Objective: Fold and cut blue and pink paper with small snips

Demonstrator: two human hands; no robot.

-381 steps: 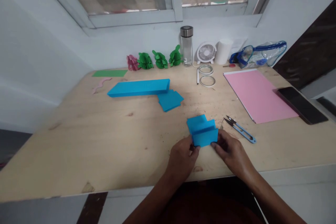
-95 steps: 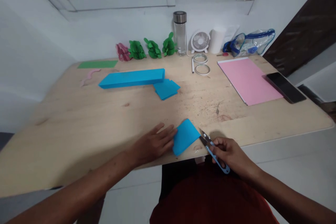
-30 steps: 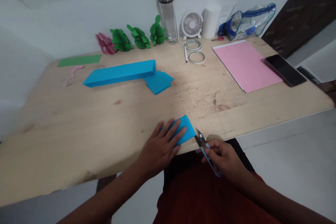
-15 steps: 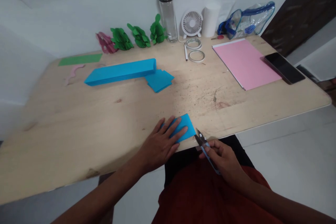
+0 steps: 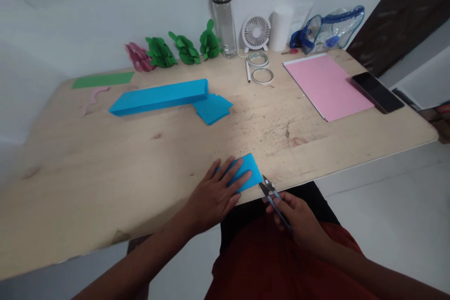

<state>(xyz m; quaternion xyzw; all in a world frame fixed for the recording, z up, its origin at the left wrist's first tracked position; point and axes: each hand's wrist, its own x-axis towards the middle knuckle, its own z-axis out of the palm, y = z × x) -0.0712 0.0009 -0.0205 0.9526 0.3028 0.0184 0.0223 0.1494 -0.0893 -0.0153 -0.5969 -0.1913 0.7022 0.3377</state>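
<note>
My left hand (image 5: pixel 220 190) lies flat with its fingers spread over a small piece of blue paper (image 5: pixel 254 173), pressing it on the table near the front edge. In my right hand (image 5: pixel 295 213) is a pair of thread snips (image 5: pixel 277 204), gripped by the handles. Their blades are apart and point up toward the paper's lower right corner; whether they touch it I cannot tell. Farther back lie a long folded blue paper strip (image 5: pixel 158 97) and, by its right end, several small blue paper pieces (image 5: pixel 213 109).
Along the wall stand green paper shapes (image 5: pixel 186 48), a pink paper shape (image 5: pixel 139 57), a glass bottle (image 5: pixel 225 26), a small fan (image 5: pixel 256 33) and a clear pouch (image 5: pixel 326 33). Tape rolls (image 5: pixel 262 76), a pen (image 5: pixel 248 71), pink paper (image 5: pixel 328 86) and a phone (image 5: pixel 378 92) lie at right.
The view has shifted slightly. My left hand stays on the blue paper, and my right hand holds the snips in nearly the same place beside its corner.
</note>
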